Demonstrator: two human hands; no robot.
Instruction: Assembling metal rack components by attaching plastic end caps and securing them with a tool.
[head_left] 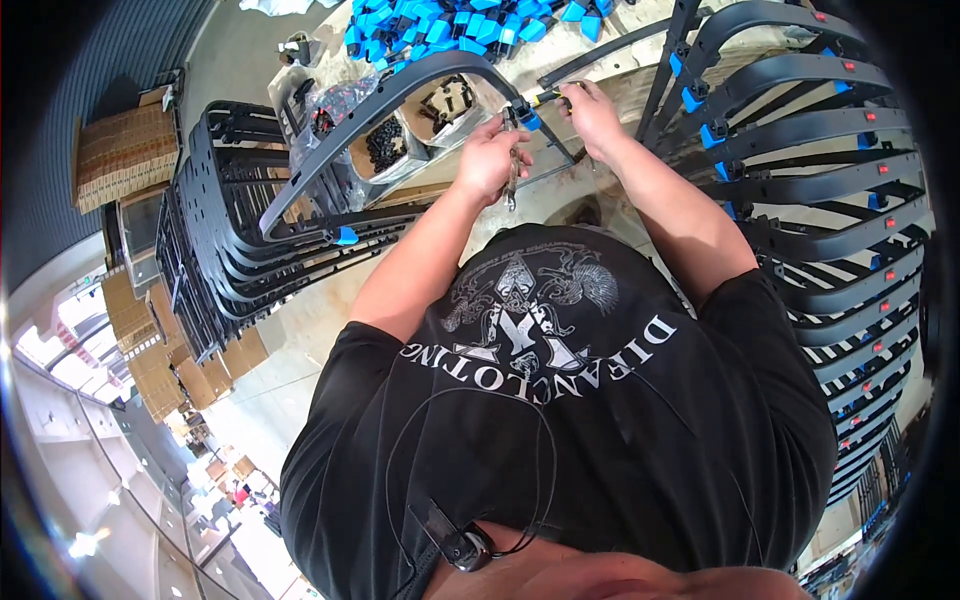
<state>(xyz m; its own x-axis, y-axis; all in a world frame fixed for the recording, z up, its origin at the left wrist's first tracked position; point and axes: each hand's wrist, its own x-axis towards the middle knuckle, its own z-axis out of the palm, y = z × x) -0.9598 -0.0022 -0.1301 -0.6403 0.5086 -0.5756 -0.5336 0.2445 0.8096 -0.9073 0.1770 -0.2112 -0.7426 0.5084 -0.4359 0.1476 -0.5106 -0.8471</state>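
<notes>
My left hand (490, 155) grips a curved dark grey plastic frame piece (390, 100) near its blue clip (528, 118), and a thin metal tool hangs down from this hand. Just to the right, my right hand (592, 115) holds a screwdriver with a yellow and black handle (545, 97), its tip pointing at the blue clip. The frame arches leftward and down to a second blue clip (346, 236). Both forearms reach up from my black printed shirt.
A stack of finished dark frames (215, 240) lies at the left; another row with blue and red clips (830, 190) fans out at the right. Loose blue clips (450, 25) pile at the top. Bags of black screws (385, 145) sit beneath the frame. Cardboard boxes (125, 150) stand far left.
</notes>
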